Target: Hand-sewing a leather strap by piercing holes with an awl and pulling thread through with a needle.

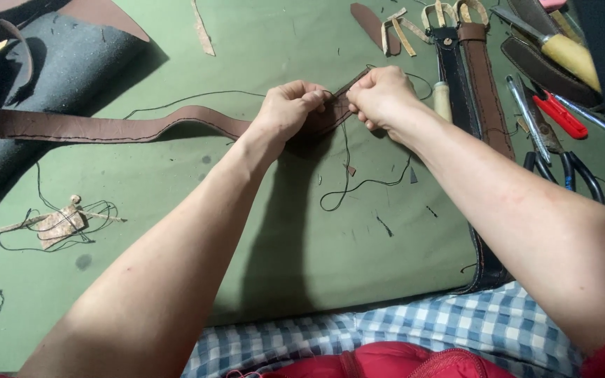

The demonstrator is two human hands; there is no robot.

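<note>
- The left hand (285,112) is pinching the brown leather strap (113,128) between thumb and curled fingers — closed tight on it, close to the strap's right end.
- The right hand (381,96) is closing on the same strap end from the other side, fingers folded in; it appears also to be gripping the black thread (348,183), though any needle is too small to make out.
- The strap's long axis is running left to right across the green tabletop (302,238): its free length is trailing away to the left of the left hand, while the worked end is lying between the two hands, which are almost touching.
- The thread is looping down from the hands toward the person, lying slack on the tabletop — nothing is lying across it.
- To the right, well apart from the hands, are lying dark belts (481,91), a wooden-handled tool (565,52), a red-handled cutter (560,115) and black-handled pliers (568,171).
- At the far left are resting a roll of grey sheet material (64,77) and a small leather scrap wound with thread (59,225).
</note>
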